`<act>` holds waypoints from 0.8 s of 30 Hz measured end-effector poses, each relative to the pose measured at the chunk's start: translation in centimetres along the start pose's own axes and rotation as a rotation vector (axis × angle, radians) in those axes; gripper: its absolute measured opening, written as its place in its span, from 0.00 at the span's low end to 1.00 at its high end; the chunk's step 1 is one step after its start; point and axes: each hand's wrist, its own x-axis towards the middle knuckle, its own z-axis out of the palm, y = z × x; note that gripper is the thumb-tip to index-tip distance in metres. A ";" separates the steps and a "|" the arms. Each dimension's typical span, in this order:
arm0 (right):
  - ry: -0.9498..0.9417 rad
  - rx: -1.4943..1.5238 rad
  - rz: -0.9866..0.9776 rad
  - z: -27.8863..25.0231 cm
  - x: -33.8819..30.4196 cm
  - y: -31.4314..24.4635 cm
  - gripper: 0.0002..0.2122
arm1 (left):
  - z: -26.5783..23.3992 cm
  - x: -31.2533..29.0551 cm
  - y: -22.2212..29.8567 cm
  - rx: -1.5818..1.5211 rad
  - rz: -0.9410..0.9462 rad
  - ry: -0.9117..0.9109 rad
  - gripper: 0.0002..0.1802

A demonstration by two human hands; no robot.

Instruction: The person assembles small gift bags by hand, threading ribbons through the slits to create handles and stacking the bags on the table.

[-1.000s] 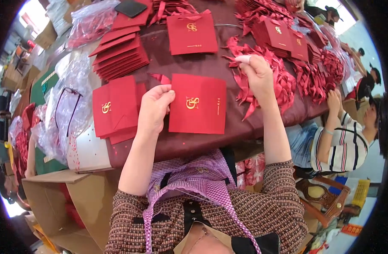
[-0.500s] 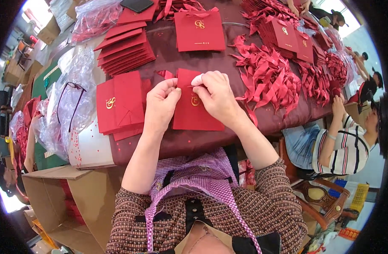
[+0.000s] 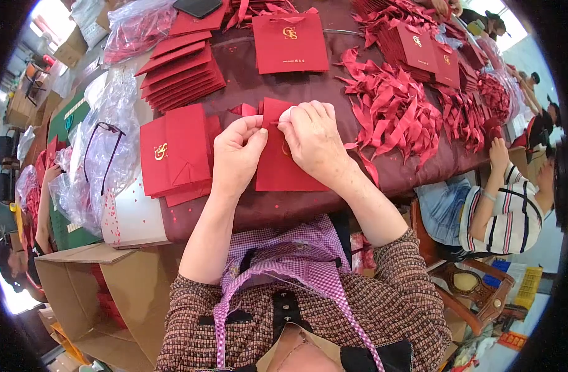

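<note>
A flat red paper bag with a gold emblem lies in front of me, the emblem mostly covered by my right hand. My left hand is closed in a pinch at the bag's left edge. Thumb and fingers of my right hand pinch over its upper part, with a white covering on one fingertip. A thin strip of red ribbon shows between the two sets of fingertips, its ends hidden. Just beyond my left fingers lies a loose bit of red ribbon.
Stacked red bags lie left, more behind. One bag lies ahead, a ribbon heap to its right. Glasses rest on clear plastic, a phone on bags. A cardboard box stands lower left; a person sits right.
My right hand has turned and shifted slightly left, now covering more of the gold emblem. The left hand keeps its pinch almost in place.
</note>
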 end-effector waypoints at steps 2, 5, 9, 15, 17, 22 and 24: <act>-0.018 0.056 0.030 -0.1 0.2 -0.1 0.05 | 0.0 0.0 0.0 0.012 0.007 0.003 0.13; -0.033 0.028 -0.001 -0.4 0.4 -0.1 0.06 | 0.1 0.1 -0.3 0.026 0.037 -0.003 0.12; -0.082 -0.099 -0.073 -1.1 0.9 -0.7 0.06 | 0.3 -0.1 -0.5 0.067 0.099 0.008 0.10; -0.184 -0.218 -0.121 -2.1 1.4 -1.0 0.06 | 0.2 -0.2 -0.7 0.096 0.146 0.028 0.09; -0.204 0.004 -0.022 -2.5 1.6 -0.9 0.05 | 0.3 -0.2 -0.7 0.089 0.156 0.042 0.09; -0.240 0.085 0.042 -2.4 1.4 -0.4 0.05 | 0.4 -0.2 -0.7 0.069 0.157 0.048 0.09; -0.260 0.086 0.049 -2.5 1.5 -0.5 0.05 | 0.3 -0.2 -0.9 0.091 0.145 0.046 0.09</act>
